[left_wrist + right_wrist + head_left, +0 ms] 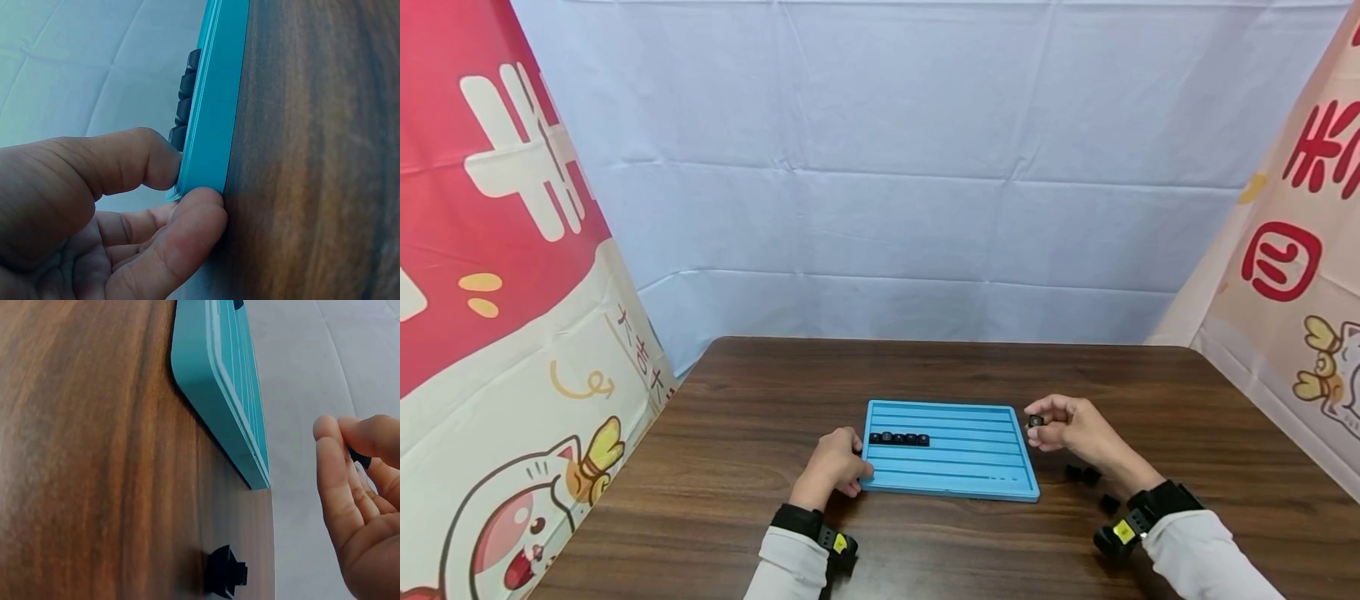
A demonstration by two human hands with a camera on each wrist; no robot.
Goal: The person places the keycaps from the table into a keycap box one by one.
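A light blue ridged tray (955,467) lies on the table, with a row of several black keycaps (898,439) along one groove at its left. My left hand (832,464) holds the tray's left edge, thumb and fingers against its rim and side, as the left wrist view also shows. Just off the tray's right edge, my right hand (1075,429) pinches one black keycap (1035,421) between thumb and fingertips. In the right wrist view that keycap (359,457) is mostly hidden by the fingers.
Loose black keycaps (1082,475) lie on the brown wooden table (760,392) under the right forearm, another keycap (1108,503) closer to the wrist. A pale cloth (910,208) hangs behind the table, and printed cloths (1300,333) flank both sides.
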